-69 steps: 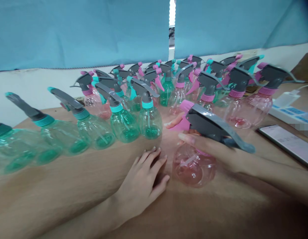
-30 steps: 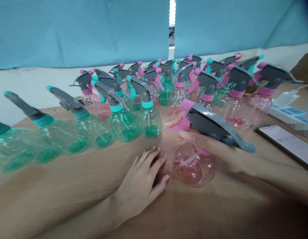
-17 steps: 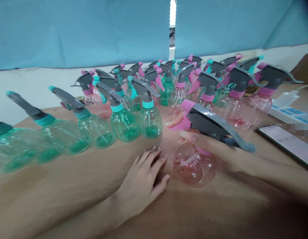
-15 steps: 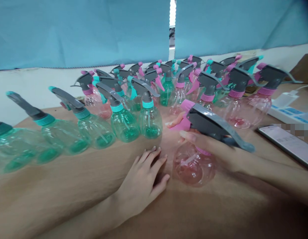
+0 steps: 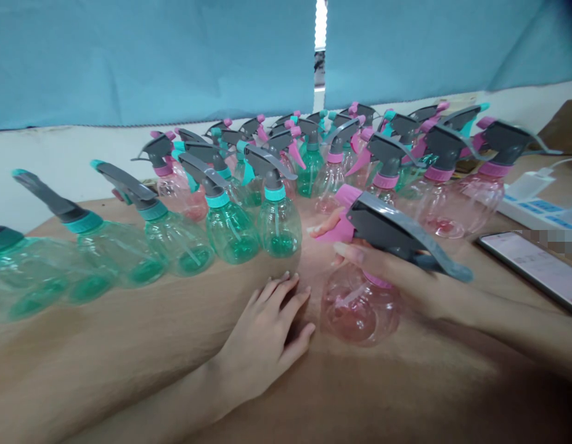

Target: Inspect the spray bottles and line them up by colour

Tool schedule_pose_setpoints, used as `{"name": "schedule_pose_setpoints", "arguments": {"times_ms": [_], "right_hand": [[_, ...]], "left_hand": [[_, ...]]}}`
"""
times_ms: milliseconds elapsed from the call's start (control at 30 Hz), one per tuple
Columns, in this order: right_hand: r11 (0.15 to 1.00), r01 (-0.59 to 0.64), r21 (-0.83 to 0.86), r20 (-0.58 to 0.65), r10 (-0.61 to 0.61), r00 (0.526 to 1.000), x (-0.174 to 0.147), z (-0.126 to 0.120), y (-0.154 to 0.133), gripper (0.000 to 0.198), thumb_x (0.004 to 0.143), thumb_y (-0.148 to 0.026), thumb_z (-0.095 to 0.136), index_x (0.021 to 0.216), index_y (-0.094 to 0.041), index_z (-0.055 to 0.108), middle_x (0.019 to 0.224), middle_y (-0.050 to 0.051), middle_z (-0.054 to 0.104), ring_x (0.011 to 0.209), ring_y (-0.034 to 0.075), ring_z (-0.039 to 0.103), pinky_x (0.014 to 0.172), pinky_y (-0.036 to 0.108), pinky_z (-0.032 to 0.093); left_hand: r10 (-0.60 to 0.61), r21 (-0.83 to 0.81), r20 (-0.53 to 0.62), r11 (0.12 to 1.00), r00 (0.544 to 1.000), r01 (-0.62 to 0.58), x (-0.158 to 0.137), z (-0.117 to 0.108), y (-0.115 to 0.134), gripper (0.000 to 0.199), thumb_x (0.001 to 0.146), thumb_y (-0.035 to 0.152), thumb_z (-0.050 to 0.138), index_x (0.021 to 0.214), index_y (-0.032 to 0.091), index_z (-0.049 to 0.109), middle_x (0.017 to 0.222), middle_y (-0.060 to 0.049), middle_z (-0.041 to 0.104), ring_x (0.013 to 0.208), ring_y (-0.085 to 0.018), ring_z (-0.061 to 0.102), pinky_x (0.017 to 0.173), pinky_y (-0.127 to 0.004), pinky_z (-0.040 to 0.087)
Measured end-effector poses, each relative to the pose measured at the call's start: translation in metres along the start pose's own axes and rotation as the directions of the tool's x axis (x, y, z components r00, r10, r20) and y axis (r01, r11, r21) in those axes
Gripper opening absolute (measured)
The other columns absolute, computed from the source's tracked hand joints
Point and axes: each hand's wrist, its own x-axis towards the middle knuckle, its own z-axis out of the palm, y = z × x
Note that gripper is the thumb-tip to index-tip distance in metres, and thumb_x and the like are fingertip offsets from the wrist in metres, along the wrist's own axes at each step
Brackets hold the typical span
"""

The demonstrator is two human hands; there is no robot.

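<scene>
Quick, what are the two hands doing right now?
Left hand: open, palm down on the table, holding nothing.
Right hand: closed around the neck of a pink spray bottle.

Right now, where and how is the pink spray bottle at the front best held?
Most likely at the neck, just under the grey spray head, coming from the right, as the right hand does. The pink spray bottle has a rounded body that narrows there, and its pink trigger points left, within that hand's reach.
</scene>
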Motion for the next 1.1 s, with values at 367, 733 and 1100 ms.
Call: {"name": "schedule_pose_setpoints", "arguments": {"times_ms": [367, 733, 1100], "right_hand": [[1.000, 0.020, -0.009, -0.024, -0.020, 1.000, 0.0014, -0.0001, -0.0011, 0.018, 0.081, -0.032, 0.065, 0.067, -0.024, 0.060, 0.065, -0.004, 0.060, 0.065, 0.013, 0.059, 0.066, 0.028, 0.050], [0.999, -0.030, -0.022, 0.024, 0.031, 0.999, 0.0008, 0.0002, -0.0039, 0.019, 0.084, -0.038, 0.060, 0.073, -0.023, 0.062, 0.074, -0.001, 0.064, 0.071, 0.016, 0.061, 0.068, 0.031, 0.050], [0.999, -0.038, -0.004, 0.030, 0.038, 0.999, -0.0007, -0.0014, -0.0021, 0.014, 0.083, -0.033, 0.062, 0.074, -0.022, 0.063, 0.075, -0.002, 0.064, 0.070, 0.014, 0.060, 0.065, 0.027, 0.049]], "left_hand": [[-0.005, 0.007, 0.022, 1.000, 1.000, 0.005, 0.0006, 0.0001, 0.0006, 0.040, 0.093, 0.032, 0.051, 0.130, 0.014, 0.051, 0.139, -0.014, 0.047, 0.128, -0.032, 0.040, 0.102, -0.051, 0.037], [-0.019, 0.010, 0.034, 1.000, 0.999, 0.019, 0.0013, -0.0002, 0.0006, 0.041, 0.093, 0.031, 0.052, 0.131, 0.016, 0.051, 0.140, -0.014, 0.046, 0.128, -0.033, 0.040, 0.100, -0.053, 0.039], [-0.019, 0.013, 0.046, 1.000, 0.999, 0.019, 0.0019, -0.0015, 0.0013, 0.042, 0.093, 0.031, 0.053, 0.130, 0.014, 0.051, 0.140, -0.014, 0.046, 0.128, -0.032, 0.040, 0.102, -0.051, 0.036]]}}
